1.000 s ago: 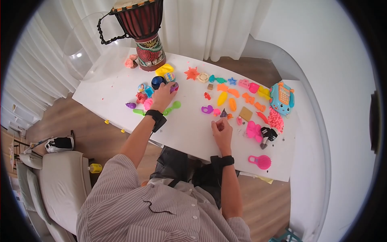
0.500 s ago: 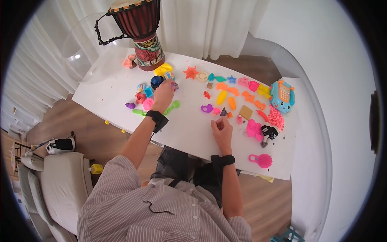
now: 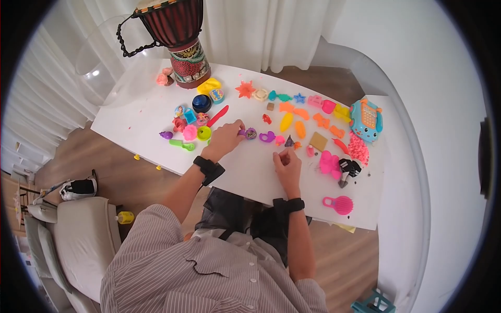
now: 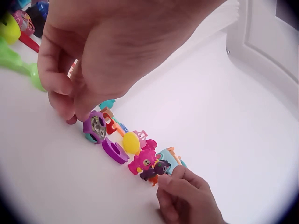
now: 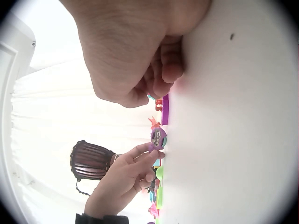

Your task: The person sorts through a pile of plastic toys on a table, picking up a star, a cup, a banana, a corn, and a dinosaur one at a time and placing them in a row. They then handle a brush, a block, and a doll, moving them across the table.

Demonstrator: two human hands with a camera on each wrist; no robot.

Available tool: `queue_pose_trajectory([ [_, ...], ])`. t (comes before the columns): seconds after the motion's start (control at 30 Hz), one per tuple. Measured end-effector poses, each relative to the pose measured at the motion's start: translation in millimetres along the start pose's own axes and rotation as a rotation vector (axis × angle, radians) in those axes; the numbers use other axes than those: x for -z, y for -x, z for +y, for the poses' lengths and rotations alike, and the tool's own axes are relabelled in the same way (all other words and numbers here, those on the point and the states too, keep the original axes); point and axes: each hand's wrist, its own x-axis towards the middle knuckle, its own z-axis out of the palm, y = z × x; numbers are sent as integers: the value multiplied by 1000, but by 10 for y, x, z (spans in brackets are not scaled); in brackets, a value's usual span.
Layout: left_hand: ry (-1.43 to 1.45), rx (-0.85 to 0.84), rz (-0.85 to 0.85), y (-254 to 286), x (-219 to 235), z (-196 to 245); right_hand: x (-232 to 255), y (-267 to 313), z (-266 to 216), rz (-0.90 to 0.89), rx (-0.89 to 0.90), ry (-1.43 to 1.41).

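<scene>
In the head view my left hand (image 3: 225, 140) pinches a round purple toy (image 3: 251, 133) by its edge, near a purple ring-like piece (image 3: 267, 136). The left wrist view shows the toy (image 4: 97, 128) tilted up, with a patterned grey face and some teal at its underside. My right hand (image 3: 288, 168), fingers loosely curled, rests close to a small dark figure (image 3: 289, 141); no object is visible in it. In the right wrist view the left fingers grip the purple toy (image 5: 159, 138) at its rim.
Colourful pieces lie in rows at the right of the white table (image 3: 237, 180), beside a toy phone (image 3: 365, 122) and pink brush (image 3: 342, 205). At the left are a blue jar (image 3: 201, 103), a red knife (image 3: 218, 116), a green scoop (image 3: 181, 145) and a tall drum (image 3: 190, 62).
My left hand has moved right and towards the body from beside the blue jar, carrying the purple toy. The red knife has come into view. My right hand has barely moved.
</scene>
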Motion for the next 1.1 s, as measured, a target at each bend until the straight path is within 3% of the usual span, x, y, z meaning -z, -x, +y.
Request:
queue_pose_trajectory([
  [0.13,46,-30,21,49,46,-67,-2,1,-3,1,5,1],
  [0.23,88,-37,130,52,105,-318,2,0,-1,-5,-3,11],
  [0.3,-89,-24,390,65,164,-558,-8,0,8,0,0,-6],
  [0.4,-134,128,313,93,340,-876,-2,6,2,-2,0,1],
  [0.5,-272,199,318,149,445,-904,-7,4,5,-1,5,4],
  [0.83,-157,172,249,-20,374,-967,-4,6,-9,-8,-17,-10],
  [0.93,-128,259,178,-42,452,-877,-4,5,-10,-6,-21,-5],
  [1.1,-71,131,79,-105,472,-983,2,9,-13,-4,-1,18],
])
